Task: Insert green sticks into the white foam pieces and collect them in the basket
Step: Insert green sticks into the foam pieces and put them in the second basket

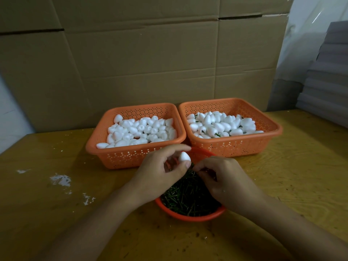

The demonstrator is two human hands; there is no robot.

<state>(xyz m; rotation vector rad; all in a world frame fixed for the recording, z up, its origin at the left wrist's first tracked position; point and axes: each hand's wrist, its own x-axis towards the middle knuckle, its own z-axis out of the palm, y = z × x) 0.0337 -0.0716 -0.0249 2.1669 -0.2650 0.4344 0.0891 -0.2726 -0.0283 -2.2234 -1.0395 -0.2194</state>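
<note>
Crowding bowl (190, 216) of sticks (186, 196) — hands; two baskets (135, 157) behind.

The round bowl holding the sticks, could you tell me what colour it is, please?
Orange, like the two baskets behind it; the round bowl shows best in the head view.

Both rectangular baskets, the left basket (120, 157) and the right basket (235, 146), are orange plastic pierced with a pattern of small dots, and the round bowl (195, 216) near the person is the same orange. The foam pieces (139, 129) in the left basket are plain white, as is the foam piece (184, 157) between the hands, while the white pieces in the right basket (222, 123) show dark green stubs, and the sticks (188, 196) in the bowl are dark green. The table (282, 176) is yellowish wood grain with white smears (60, 179) on its left, and the cardboard (150, 63) behind is flat brown.
</note>
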